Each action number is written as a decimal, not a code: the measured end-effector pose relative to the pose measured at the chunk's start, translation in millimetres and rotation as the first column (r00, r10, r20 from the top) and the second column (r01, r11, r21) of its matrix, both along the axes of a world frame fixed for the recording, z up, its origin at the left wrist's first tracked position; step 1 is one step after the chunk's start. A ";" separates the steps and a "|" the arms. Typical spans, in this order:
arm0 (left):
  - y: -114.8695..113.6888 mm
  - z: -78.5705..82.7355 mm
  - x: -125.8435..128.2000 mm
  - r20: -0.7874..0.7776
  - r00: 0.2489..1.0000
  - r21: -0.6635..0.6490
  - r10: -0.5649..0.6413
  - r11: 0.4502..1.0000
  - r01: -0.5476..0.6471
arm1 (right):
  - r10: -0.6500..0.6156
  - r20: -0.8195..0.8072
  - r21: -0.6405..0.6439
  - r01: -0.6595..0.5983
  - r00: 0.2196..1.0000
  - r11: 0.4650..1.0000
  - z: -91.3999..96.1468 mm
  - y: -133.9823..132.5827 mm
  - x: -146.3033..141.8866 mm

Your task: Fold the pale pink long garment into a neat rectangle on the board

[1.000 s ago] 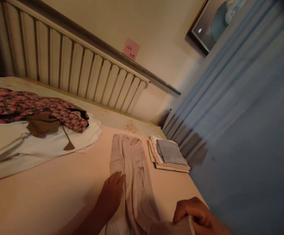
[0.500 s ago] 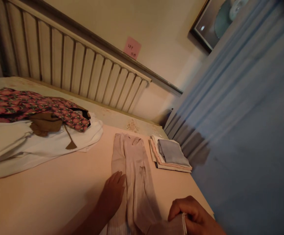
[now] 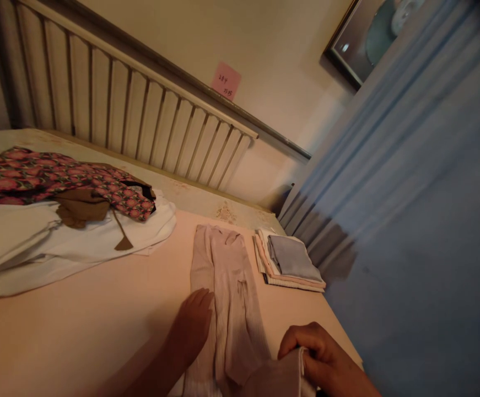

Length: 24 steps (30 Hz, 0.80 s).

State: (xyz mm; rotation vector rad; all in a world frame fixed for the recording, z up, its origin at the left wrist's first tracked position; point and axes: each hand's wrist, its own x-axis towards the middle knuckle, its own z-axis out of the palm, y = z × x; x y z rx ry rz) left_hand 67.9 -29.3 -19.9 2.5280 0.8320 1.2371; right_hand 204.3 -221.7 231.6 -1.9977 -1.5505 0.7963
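A long, pale pink top (image 3: 225, 264) lies lengthwise in front of me, its neck opening at the far end and its sides folded in. My left hand (image 3: 194, 320) rests on its left side, fingers laid on the cloth and not gripping. Lower right, my right hand (image 3: 316, 353) is closed on a hemmed edge of the same top, which it lifts and bends over. The thumb lies mostly behind the cloth. The top's near end runs out of view.
A stack of folded clothes (image 3: 295, 259) sits to the right, beside a blue curtain (image 3: 409, 231). On the left lie a white garment (image 3: 99, 242) and a red floral garment (image 3: 58, 173) with brown cloth. A radiator (image 3: 136, 110) stands along the wall behind the bed (image 3: 78, 325).
My right hand has moved slightly left and up, bringing the held edge of the top with it. My left hand stays nearly in place on the cloth.
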 end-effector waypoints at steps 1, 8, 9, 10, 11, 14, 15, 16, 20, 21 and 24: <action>0.5 -1.2 0.3 0.009 1.000 -0.006 0.002 1.000 -0.002 | 0.008 -0.017 0.011 -0.008 1.000 1.000 -2.6 3.3 2.0; 3.8 -4.2 0.8 0.078 0.996 -0.110 0.044 0.993 -0.036 | 0.048 -0.134 0.040 -0.043 0.990 0.998 -19.7 51.8 22.6; 4.3 -2.4 0.1 0.084 0.995 -0.129 0.052 0.991 -0.041 | 0.049 -0.120 0.044 -0.043 0.992 0.998 -23.3 64.1 25.7; 5.0 -0.2 -0.8 0.084 0.995 -0.152 0.055 0.988 -0.042 | 0.045 -0.104 0.054 -0.040 0.994 0.998 -28.4 77.9 28.9; 5.7 2.1 -1.7 0.082 0.995 -0.175 0.059 0.984 -0.044 | 0.051 -0.073 0.073 -0.046 0.996 0.996 -35.4 93.0 32.6; 8.1 6.4 -4.3 0.068 0.994 -0.251 0.081 0.966 -0.062 | -0.002 0.018 0.163 -0.001 1.000 0.987 -68.0 141.6 48.8; 8.8 6.2 -4.8 0.062 0.994 -0.276 0.096 0.958 -0.075 | -0.050 0.033 0.181 0.043 0.998 0.983 -81.5 157.2 56.9; 9.5 5.1 -5.1 0.053 0.992 -0.298 0.113 0.950 -0.092 | -0.091 0.060 0.166 0.080 0.994 0.983 -95.3 171.8 66.7; 11.5 -5.2 -3.9 0.020 0.987 -0.341 0.162 0.929 -0.146 | -0.297 0.155 0.126 0.279 0.942 0.952 -139.1 217.2 118.7; 12.1 -8.4 -3.2 0.022 0.985 -0.334 0.168 0.930 -0.151 | -0.338 0.168 0.116 0.321 0.926 0.940 -145.8 226.1 132.9; 15.3 -19.2 -2.3 0.035 0.984 -0.271 0.176 0.949 -0.161 | -0.439 0.208 0.078 0.432 0.874 0.898 -157.8 252.7 170.6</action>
